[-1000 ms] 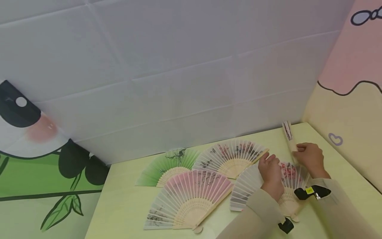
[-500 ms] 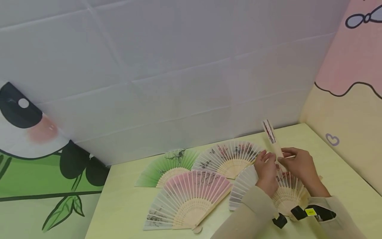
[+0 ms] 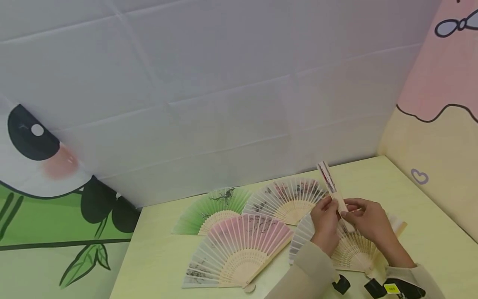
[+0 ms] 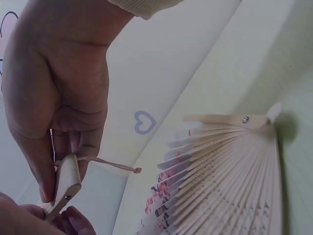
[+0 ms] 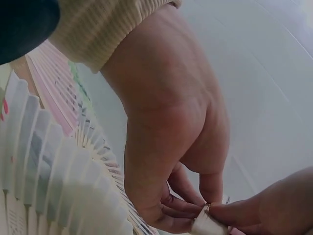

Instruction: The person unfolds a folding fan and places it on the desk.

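Observation:
A folded hand fan [image 3: 328, 180] with a pale wooden frame slants up between my two hands, over the table. My left hand [image 3: 325, 226] holds it from one side with curled fingers. From the other side my right hand [image 3: 369, 218] pinches it low down between thumb and fingers. In the left wrist view the fan's riveted end [image 4: 68, 181] shows, with a thin cord [image 4: 112, 164] trailing off it. Below my hands lies a spread white fan [image 4: 234, 181] with red blossom print, partly hidden by hands and sleeves in the head view.
To the left, a pink-and-white fan [image 3: 239, 245], a green fan [image 3: 216, 207] and a white flowered fan [image 3: 287, 197] lie spread on the pale yellow table [image 3: 149, 253]. A white wall [image 3: 224, 104] stands behind, and a cream and pink wall [image 3: 437, 153] at the right.
The folded fan has moved left and toward me in my right hand. My left hand, earlier apart from it, now holds it too.

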Motion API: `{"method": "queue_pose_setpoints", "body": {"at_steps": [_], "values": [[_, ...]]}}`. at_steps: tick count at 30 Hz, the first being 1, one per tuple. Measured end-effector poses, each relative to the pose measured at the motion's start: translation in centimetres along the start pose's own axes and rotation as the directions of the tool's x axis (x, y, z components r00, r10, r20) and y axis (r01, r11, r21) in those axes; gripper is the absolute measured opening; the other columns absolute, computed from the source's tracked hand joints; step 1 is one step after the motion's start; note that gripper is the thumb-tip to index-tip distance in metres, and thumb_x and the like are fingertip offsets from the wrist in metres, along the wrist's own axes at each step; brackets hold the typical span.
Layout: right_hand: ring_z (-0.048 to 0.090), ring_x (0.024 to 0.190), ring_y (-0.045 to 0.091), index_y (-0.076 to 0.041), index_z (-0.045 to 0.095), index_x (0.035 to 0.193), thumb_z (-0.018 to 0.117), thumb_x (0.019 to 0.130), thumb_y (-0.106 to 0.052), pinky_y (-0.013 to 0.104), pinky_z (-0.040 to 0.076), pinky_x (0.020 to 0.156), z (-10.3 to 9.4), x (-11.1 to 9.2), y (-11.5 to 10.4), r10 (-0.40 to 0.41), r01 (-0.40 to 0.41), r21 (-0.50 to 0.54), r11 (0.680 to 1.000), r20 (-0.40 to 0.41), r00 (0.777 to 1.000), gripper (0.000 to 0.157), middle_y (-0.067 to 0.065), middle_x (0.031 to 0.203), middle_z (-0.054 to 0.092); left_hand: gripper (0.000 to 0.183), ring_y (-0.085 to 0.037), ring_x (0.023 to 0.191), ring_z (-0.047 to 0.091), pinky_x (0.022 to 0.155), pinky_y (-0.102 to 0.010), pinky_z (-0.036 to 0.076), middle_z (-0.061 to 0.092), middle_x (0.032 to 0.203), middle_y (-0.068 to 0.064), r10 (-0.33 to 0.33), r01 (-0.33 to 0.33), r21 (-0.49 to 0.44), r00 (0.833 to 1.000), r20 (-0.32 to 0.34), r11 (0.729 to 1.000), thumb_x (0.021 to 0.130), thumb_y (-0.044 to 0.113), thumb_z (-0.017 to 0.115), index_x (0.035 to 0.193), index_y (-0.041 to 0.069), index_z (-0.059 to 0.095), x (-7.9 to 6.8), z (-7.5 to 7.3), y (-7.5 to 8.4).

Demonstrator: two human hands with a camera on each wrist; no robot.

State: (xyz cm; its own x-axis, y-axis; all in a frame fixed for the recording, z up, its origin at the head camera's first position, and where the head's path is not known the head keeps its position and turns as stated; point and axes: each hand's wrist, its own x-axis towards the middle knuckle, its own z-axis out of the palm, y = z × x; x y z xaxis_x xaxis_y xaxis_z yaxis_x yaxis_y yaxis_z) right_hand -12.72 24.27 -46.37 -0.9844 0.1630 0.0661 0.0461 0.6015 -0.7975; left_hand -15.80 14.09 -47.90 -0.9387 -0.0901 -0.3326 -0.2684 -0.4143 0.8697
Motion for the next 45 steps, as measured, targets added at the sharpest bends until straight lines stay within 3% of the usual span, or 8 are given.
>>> {"method": "queue_pose_setpoints", "body": {"at_steps": [7, 14, 21, 26, 32, 36, 45], "values": [[0.075, 0.086, 0.026, 0.014, 0.063, 0.131, 0.077, 0.095, -0.008, 0.028, 0.054, 0.058, 0.5, -1.0, -0.3, 0.006, -0.007, 0.033, 0.999, 0.042, 0.999, 0.044, 0.028, 0.110, 0.072, 0.024, -0.019, 0.090, 0.066, 0.078, -0.033, 0.058, 0.068, 0.106, -0.010, -0.004, 0.003, 0.004, 0.999, 0.041, 1.000, 0.101, 0.002, 0.068, 0.124, -0.005, 0.070, -0.5, -1.6, -0.3], [0.072, 0.082, 0.017, 0.015, 0.060, 0.134, 0.069, 0.101, -0.008, 0.027, 0.055, 0.059, 1.1, -1.5, -1.1, -0.002, -0.002, 0.084, 0.996, 0.054, 0.999, 0.041, 0.028, 0.110, 0.070, 0.019, -0.017, 0.081, 0.063, 0.068, -0.028, 0.057, 0.063, 0.099, -0.010, 0.053, -0.054, 0.004, 0.994, 0.091, 0.999, 0.101, 0.001, 0.067, 0.118, -0.002, 0.072, -1.3, -2.9, 0.0], [0.065, 0.079, 0.000, 0.014, 0.059, 0.136, 0.065, 0.106, -0.014, 0.027, 0.060, 0.066, 2.0, -1.8, -1.5, 0.066, -0.078, 0.194, 0.978, 0.066, 0.996, 0.041, 0.021, 0.112, 0.070, 0.016, -0.016, 0.079, 0.060, 0.063, -0.023, 0.055, 0.062, 0.098, -0.009, 0.101, -0.105, 0.025, 0.986, 0.131, 0.994, 0.099, -0.003, 0.067, 0.114, -0.003, 0.072, -2.3, -4.6, 0.4], [0.066, 0.080, 0.001, 0.014, 0.058, 0.137, 0.066, 0.105, -0.014, 0.027, 0.061, 0.067, 2.7, -2.2, -1.5, 0.123, -0.156, 0.326, 0.932, 0.118, 0.985, 0.043, 0.008, 0.103, 0.068, 0.013, -0.015, 0.080, 0.059, 0.063, -0.023, 0.054, 0.063, 0.097, -0.008, 0.116, -0.120, 0.020, 0.983, 0.141, 0.993, 0.099, -0.002, 0.067, 0.111, -0.002, 0.073, -2.6, -6.0, 0.5], [0.065, 0.081, 0.004, 0.014, 0.057, 0.138, 0.066, 0.105, -0.010, 0.028, 0.061, 0.067, 3.3, -2.5, -1.5, 0.170, -0.240, 0.472, 0.848, 0.186, 0.968, 0.042, -0.007, 0.091, 0.067, 0.016, -0.018, 0.088, 0.062, 0.068, -0.025, 0.055, 0.063, 0.102, -0.009, 0.065, -0.066, 0.003, 0.989, 0.134, 0.998, 0.099, 0.003, 0.069, 0.114, -0.002, 0.072, -2.9, -7.1, 0.6], [0.066, 0.080, 0.006, 0.014, 0.061, 0.133, 0.068, 0.103, -0.006, 0.027, 0.060, 0.065, 3.7, -2.7, -1.6, 0.189, -0.274, 0.540, 0.796, 0.210, 0.959, 0.037, -0.009, 0.087, 0.069, 0.019, -0.019, 0.089, 0.061, 0.067, -0.025, 0.053, 0.062, 0.103, -0.010, 0.046, -0.048, 0.010, 0.993, 0.112, 0.999, 0.099, 0.004, 0.070, 0.115, -0.004, 0.071, -3.1, -7.6, 0.9], [0.069, 0.080, 0.009, 0.008, 0.066, 0.130, 0.068, 0.102, -0.005, 0.028, 0.063, 0.066, 4.1, -3.1, -1.8, 0.200, -0.327, 0.599, 0.731, 0.270, 0.942, 0.031, -0.004, 0.087, 0.070, 0.020, -0.017, 0.088, 0.065, 0.070, -0.026, 0.058, 0.068, 0.100, -0.011, 0.061, -0.060, -0.012, 0.992, 0.108, 0.998, 0.098, 0.004, 0.069, 0.114, -0.007, 0.072, -3.3, -8.6, 1.2]]}}
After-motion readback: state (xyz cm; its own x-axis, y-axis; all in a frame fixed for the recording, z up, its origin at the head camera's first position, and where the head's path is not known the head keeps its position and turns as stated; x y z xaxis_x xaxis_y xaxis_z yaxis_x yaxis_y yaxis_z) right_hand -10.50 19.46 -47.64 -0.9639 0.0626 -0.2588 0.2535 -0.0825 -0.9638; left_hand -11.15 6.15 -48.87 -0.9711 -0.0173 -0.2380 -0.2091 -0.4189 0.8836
